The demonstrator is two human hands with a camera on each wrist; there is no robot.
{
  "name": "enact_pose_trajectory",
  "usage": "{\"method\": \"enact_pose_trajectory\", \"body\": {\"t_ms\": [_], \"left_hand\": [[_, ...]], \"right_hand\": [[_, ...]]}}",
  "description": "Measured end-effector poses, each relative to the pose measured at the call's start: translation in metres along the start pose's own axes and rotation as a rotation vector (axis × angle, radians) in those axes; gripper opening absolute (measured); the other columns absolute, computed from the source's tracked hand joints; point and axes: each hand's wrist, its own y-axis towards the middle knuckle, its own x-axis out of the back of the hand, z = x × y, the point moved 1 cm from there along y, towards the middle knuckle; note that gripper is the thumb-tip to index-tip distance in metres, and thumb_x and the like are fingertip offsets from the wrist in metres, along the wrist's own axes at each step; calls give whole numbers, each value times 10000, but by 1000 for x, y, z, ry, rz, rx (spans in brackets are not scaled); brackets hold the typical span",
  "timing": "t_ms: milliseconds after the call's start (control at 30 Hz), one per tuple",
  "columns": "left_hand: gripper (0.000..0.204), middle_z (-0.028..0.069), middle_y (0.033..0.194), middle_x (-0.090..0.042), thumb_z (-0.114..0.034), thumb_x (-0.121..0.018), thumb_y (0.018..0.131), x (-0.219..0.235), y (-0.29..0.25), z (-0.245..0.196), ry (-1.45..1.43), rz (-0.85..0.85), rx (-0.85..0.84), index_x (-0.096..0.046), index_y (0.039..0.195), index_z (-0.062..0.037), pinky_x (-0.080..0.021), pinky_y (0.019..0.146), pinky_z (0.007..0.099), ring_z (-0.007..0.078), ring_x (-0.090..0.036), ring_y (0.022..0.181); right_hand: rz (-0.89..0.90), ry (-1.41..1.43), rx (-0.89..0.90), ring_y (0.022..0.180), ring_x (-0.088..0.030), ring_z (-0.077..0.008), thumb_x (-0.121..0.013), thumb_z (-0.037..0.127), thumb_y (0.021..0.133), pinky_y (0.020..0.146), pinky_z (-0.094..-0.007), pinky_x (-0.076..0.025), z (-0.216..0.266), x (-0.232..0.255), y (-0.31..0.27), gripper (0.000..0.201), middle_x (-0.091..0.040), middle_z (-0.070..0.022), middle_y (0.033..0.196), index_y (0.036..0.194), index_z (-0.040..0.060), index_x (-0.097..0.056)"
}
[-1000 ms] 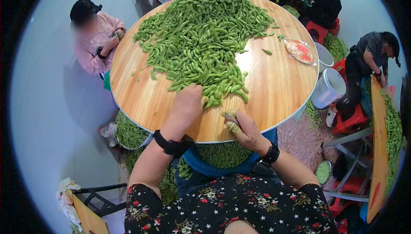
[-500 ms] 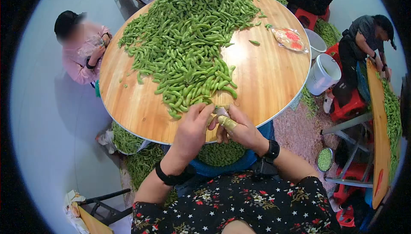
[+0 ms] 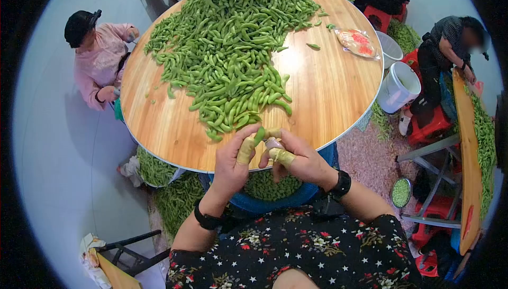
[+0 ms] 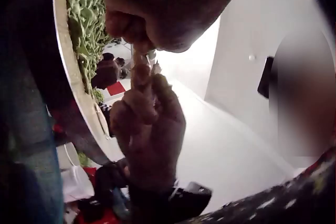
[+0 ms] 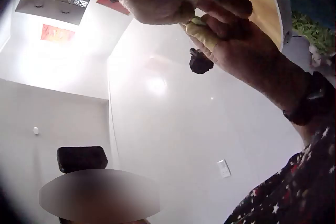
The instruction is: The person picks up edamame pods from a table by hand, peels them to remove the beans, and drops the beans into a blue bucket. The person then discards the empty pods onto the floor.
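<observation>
At the near table edge my left hand (image 3: 233, 159) pinches a green edamame pod (image 3: 259, 136) between its thumb and forefinger. Facing it, my right hand (image 3: 299, 156) has its thumb and forefinger bent round a small shiny grey piece (image 3: 273, 143), close beside the pod. Yellowish tape wraps the thumb of each hand and the right forefinger. In the left wrist view, the fingertips of both hands meet and hide the pod. The right wrist view shows the taped left thumb (image 5: 202, 35). A big heap of edamame pods (image 3: 233, 61) lies beyond the hands.
The pods lie on a round wooden table (image 3: 328, 98), with a clear packet (image 3: 357, 43) at right. Below its near edge is a blue-rimmed container (image 3: 248, 204) of green beans. White buckets (image 3: 399, 88) stand at right. A person in pink (image 3: 108, 51) sits at left.
My left hand reached to the pods at the heap's near edge, then came back toward the body with one pod. It now meets the right hand, which shifted slightly left.
</observation>
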Motion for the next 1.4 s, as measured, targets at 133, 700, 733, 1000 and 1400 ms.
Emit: {"method": "enact_pose_trajectory", "body": {"t_ms": [133, 700, 733, 1000, 1400], "left_hand": [[284, 40, 841, -639, -141, -503, 957, -1, 0, -5, -65, 22, -9, -581, 1213, -44, -428, 586, 222, 64, -460, 616], [326, -43, 681, -511, -199, -483, 978, -16, -12, 18, -1145, 222, 443, -538, 1246, -23, -335, 477, 177, 48, -408, 515], [331, -39, 676, -512, -209, -502, 972, -16, -11, 15, -1152, 238, 447, -531, 1246, -26, -322, 472, 172, 43, -402, 514], [251, -24, 679, -530, -182, -557, 941, -9, -11, 7, 566, -109, -627, -599, 1110, -1, -399, 503, 224, 76, -499, 581], [149, 82, 715, -601, -93, -573, 899, -15, -21, 11, 159, -32, -31, -610, 988, 20, -455, 580, 283, 164, -576, 617]], "right_hand": [[-23, -19, -49, 502, -537, -103, -410, 277, 1001, 449, -224, -410, 3, -1, -2, 261, -601, -47, 798, 1121, 47, -439], [136, 752, -264, 388, -425, -86, -433, 212, 976, 334, -207, -326, -19, 1, -5, 184, -528, -21, 676, 1140, 130, -437], [146, 720, -261, 392, -440, -95, -413, 215, 980, 342, -210, -343, -20, 4, -4, 190, -538, -28, 683, 1145, 123, -431], [5, 385, -292, 407, -486, -114, -417, 217, 987, 354, -231, -381, -4, 1, -8, 202, -570, -55, 698, 1127, 74, -442], [-264, -726, 235, 641, -545, -281, -600, 180, 866, 581, -364, -434, -1, 5, -10, 212, -514, -136, 711, 941, 13, -493]]}}
